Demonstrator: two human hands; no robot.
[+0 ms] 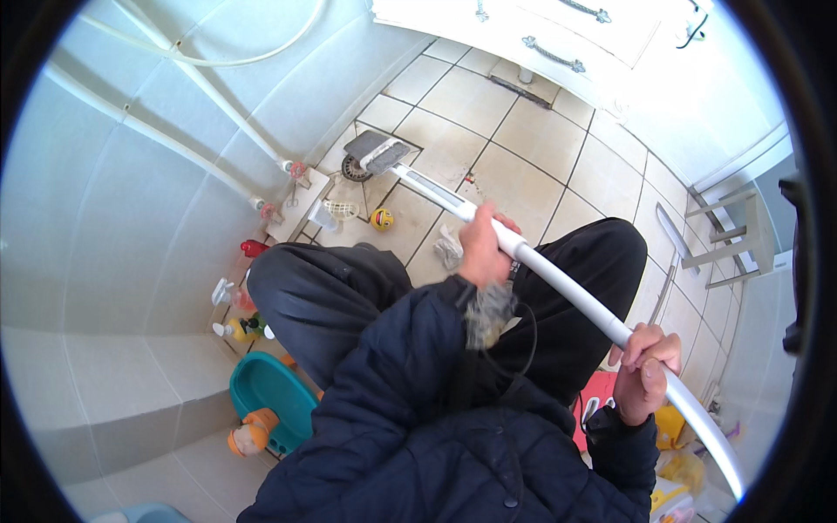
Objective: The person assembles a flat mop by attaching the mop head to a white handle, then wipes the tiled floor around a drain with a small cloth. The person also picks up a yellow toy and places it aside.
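A long white mop [575, 292] slants across my knees, from the far left floor to the near right. Its flat grey head [377, 152] rests on the tiles at the edge of a round floor drain [354, 169]. My left hand [485, 246] is wrapped round the pole just past its middle, over the gap between my knees. Nearer the handle's end, my right hand [643, 373] grips the pole with curled fingers beside my right knee. A yellow ball with a printed face [381, 220] and a crumpled whitish scrap [448, 247] lie on the floor near the pole.
Pipes with red valves [296, 169] run down the left wall. Several bottles [234, 329] and a teal basin [270, 397] with an orange toy [253, 431] stand left of my legs. A white cabinet [558, 35] is ahead, a stool [741, 234] at right, a red mat [595, 401] below.
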